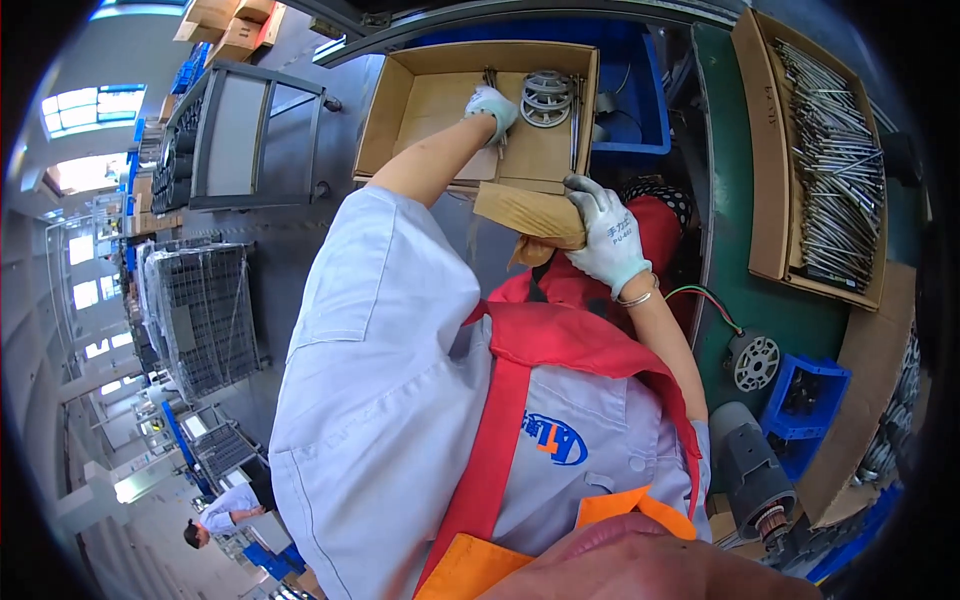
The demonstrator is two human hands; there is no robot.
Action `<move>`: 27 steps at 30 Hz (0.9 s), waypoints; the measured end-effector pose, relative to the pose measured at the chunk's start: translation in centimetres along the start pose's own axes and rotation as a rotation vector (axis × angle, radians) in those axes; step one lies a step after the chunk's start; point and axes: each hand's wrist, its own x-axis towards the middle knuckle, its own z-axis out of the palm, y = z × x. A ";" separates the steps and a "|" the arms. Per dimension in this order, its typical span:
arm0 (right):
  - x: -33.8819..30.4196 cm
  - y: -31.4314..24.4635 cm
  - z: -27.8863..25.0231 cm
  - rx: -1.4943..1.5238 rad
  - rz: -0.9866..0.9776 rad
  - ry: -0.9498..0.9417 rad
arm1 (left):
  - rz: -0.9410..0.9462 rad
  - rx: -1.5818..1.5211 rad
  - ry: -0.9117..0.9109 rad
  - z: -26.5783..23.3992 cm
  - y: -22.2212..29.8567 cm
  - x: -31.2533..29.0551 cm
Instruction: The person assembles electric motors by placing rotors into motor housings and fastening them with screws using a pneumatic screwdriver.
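Orange collar cloth is closest to the head camera, with a red apron and a pale shirt beside it, all on the near side of the open brown box. The left hand, in a white glove, is down in that box. It is by some thin metal sticks that poke out on two sides of it. Its fingertips are hidden, so I cannot tell if it pinches them.

The right hand, also gloved, pinches a brown paper packet at the box's near edge. I cannot tell if the packet touches the box.

Silver rings lie in the right part of the box, next to long rods. Just right of the box is a blue bin. Farther right is a green table, with a long box full of shiny sticks and a round metal part with wires. Left of the brown box stands a cart. Far off, to its lower left, is another person.
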 end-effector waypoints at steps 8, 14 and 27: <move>-0.3 0.2 0.6 -0.021 -0.018 -0.013 | 0.203 -0.916 -0.014 1.2 1.9 -6.4; -0.1 0.7 0.4 -0.027 -0.015 0.042 | 0.065 -0.820 -0.273 5.6 4.0 -5.3; 0.1 0.2 0.9 -0.018 -0.031 -0.012 | 0.135 -1.063 -0.545 4.9 2.9 -4.7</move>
